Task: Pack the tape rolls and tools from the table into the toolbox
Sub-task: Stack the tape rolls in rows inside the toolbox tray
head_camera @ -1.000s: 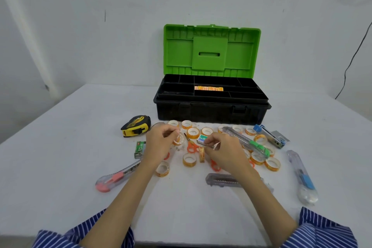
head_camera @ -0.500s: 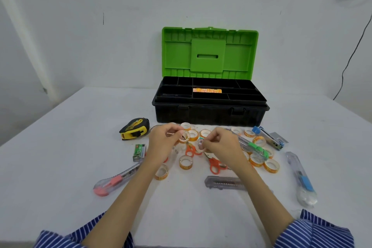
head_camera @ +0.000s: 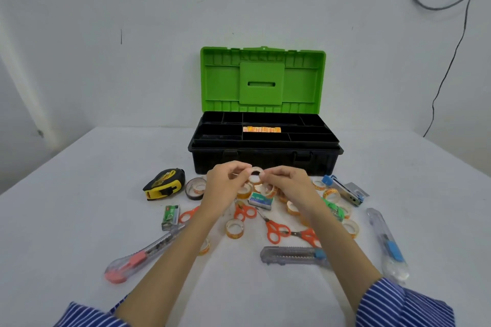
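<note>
Both hands are holding one small tape roll [head_camera: 255,173] above the bench [head_camera: 66,210], just in front of the toolbox [head_camera: 265,151]. The left hand [head_camera: 225,184] is pinching its left rim; the right hand [head_camera: 291,184] is pinching its right rim. The toolbox is sitting toward the far edge (green lid [head_camera: 263,79] standing upright). Other tape rolls [head_camera: 235,228] and scissors [head_camera: 275,231] are lying near the middle.

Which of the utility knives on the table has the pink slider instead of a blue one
The utility knife lying at the near left, beside the left forearm, with the pink slider and pink end. The other two clear knives, one near the middle and one at the far right, have blue sliders.
</note>
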